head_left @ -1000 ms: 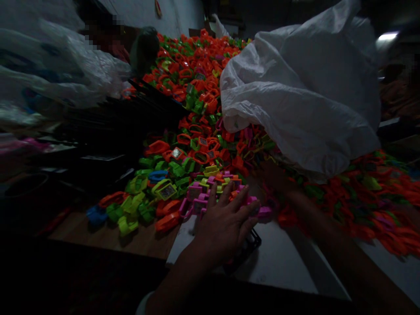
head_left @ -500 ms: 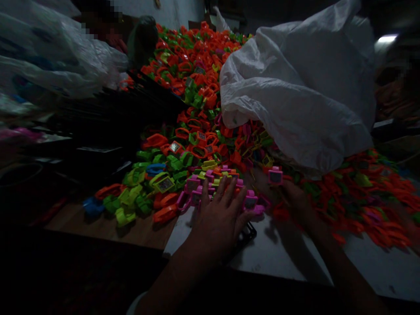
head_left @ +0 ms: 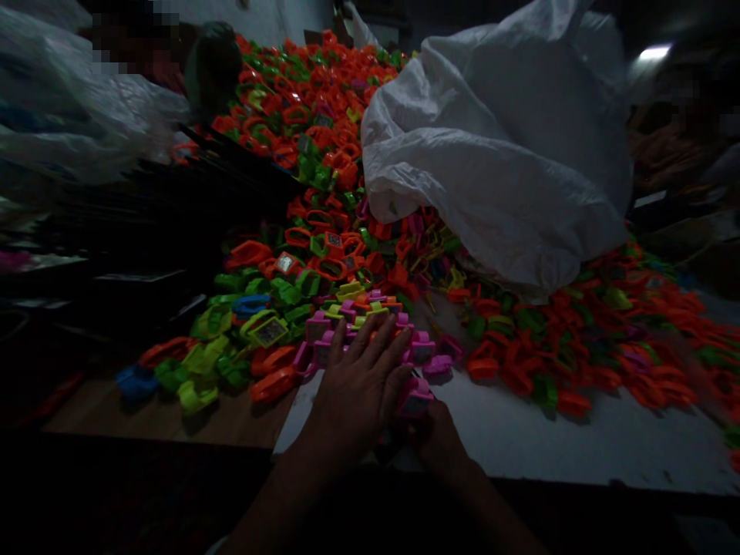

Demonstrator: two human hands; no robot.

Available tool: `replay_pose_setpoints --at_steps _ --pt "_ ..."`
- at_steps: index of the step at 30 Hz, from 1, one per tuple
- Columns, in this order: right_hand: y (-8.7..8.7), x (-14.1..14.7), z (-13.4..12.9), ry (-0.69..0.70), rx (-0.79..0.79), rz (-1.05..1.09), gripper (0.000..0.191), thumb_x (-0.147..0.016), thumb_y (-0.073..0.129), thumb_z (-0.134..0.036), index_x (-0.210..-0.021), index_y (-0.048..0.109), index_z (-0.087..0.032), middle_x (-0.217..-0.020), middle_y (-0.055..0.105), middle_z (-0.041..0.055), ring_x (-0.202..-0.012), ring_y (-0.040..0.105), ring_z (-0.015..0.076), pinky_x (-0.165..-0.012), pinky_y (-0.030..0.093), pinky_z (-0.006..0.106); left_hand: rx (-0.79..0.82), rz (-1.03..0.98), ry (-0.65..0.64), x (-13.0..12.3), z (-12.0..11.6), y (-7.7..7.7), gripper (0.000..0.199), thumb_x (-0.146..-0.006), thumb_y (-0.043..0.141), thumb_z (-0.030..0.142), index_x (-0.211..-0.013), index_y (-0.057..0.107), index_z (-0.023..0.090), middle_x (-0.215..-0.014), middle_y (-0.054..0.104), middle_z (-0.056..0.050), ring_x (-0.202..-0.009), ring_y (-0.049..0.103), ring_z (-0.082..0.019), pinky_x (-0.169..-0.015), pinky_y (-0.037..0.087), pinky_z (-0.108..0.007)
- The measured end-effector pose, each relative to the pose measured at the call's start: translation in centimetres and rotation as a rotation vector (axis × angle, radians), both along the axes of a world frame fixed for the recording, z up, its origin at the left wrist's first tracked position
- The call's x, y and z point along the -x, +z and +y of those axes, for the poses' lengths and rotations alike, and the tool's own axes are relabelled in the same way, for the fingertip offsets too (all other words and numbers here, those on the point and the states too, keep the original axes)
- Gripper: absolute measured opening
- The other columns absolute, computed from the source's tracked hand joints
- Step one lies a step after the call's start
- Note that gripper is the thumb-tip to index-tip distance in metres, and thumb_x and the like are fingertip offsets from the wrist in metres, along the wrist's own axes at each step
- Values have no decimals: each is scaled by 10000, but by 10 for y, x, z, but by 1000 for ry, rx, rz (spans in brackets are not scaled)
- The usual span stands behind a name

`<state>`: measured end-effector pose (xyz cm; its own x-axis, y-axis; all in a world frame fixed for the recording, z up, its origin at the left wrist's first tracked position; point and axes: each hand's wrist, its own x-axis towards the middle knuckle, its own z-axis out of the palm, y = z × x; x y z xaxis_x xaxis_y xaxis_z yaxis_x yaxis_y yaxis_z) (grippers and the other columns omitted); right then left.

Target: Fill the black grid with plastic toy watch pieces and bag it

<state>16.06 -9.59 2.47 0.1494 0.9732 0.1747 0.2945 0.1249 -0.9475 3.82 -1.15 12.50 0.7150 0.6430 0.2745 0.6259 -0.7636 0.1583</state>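
My left hand [head_left: 358,381] lies flat, fingers spread, on a small cluster of pink plastic toy watches [head_left: 425,347] at the near edge of the pile. My right hand [head_left: 436,439] sits just beside it, close to my body, holding one pink toy watch [head_left: 413,398] up against the left hand. Beyond them a large heap of orange, green and yellow toy watches [head_left: 324,146] covers the table. The scene is very dim.
A big white woven sack [head_left: 497,162] lies on the heap at the right. White table surface [head_left: 578,439] shows at the near right, wooden board [head_left: 173,420] at the near left. A dark stack [head_left: 173,208] stands left. Another person [head_left: 144,54] sits at the far left.
My right hand has drawn back from the pile under the sack, bringing a pink toy watch to the left hand. The left hand has stayed on the pink cluster.
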Motion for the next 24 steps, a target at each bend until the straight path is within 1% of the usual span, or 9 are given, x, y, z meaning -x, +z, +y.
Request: replay_pose_setpoints --at_steps 3,5,8,11,13,15,17,20,24 --pt "-4 2 -1 1 -151 -191 180 -857 479 -244 -823 644 -182 -801 680 50 -728 616 164 -640 496 246 11 -4 -8 0 0 1 472 -986 244 466 -1413 387 324 -1507 343 16 -1412 285 -246 -1171 105 -572" --pt "-11 6 1 -11 -251 -310 225 -871 451 -220 -960 653 -175 -928 698 105 -851 639 204 -744 519 305 7 -10 -8 -1 -1 2 482 -980 247 489 -1408 396 327 -1503 357 4 -1400 309 -258 -1164 124 -582" --pt "-13 11 6 3 -218 -392 310 -835 480 -186 -1102 635 -155 -1073 682 154 -999 626 255 -843 512 370 -9 -13 0 -4 -3 4 536 -945 304 563 -1403 417 306 -1493 379 -39 -1384 332 -303 -1147 140 -616" --pt "5 0 9 161 -45 -310 304 -778 502 -112 -1014 675 -197 -1010 709 78 -914 649 217 -774 520 310 -43 -19 12 -7 -4 4 516 -936 354 548 -1380 455 304 -1479 401 -54 -1379 335 -323 -1139 138 -637" --pt "25 -20 9 301 29 -255 286 -767 474 -67 -892 686 -213 -871 711 13 -786 645 166 -689 504 250 -70 -24 14 -8 -4 2 461 -950 365 490 -1369 465 325 -1475 407 -39 -1376 345 -313 -1138 162 -632" --pt "43 -48 9 349 41 -282 273 -783 442 -52 -808 669 -202 -776 679 -8 -712 616 137 -651 476 222 -90 -26 9 -8 -4 1 432 -956 372 454 -1362 469 341 -1479 401 -26 -1374 351 -304 -1137 181 -623" --pt "54 -78 17 231 26 -413 259 -794 433 -50 -784 652 -189 -764 650 6 -706 590 133 -654 451 224 -95 -22 9 -8 -5 1 421 -957 379 441 -1355 477 345 -1484 392 -21 -1375 351 -302 -1141 179 -620" --pt "55 -111 47 -21 21 -625 167 -769 515 -88 -788 653 -180 -839 641 48 -760 570 154 -679 434 248 -85 -16 19 -8 -6 1 413 -958 385 420 -1353 479 345 -1485 389 -19 -1376 346 -304 -1144 164 -629" --pt "46 -130 84 -37 52 -574 111 -779 530 -166 -768 640 -177 -768 650 26 -630 553 130 -586 434 228 -79 -4 22 -7 -5 1 415 -962 375 409 -1362 465 347 -1490 377 -18 -1398 305 -300 -1143 157 -635"
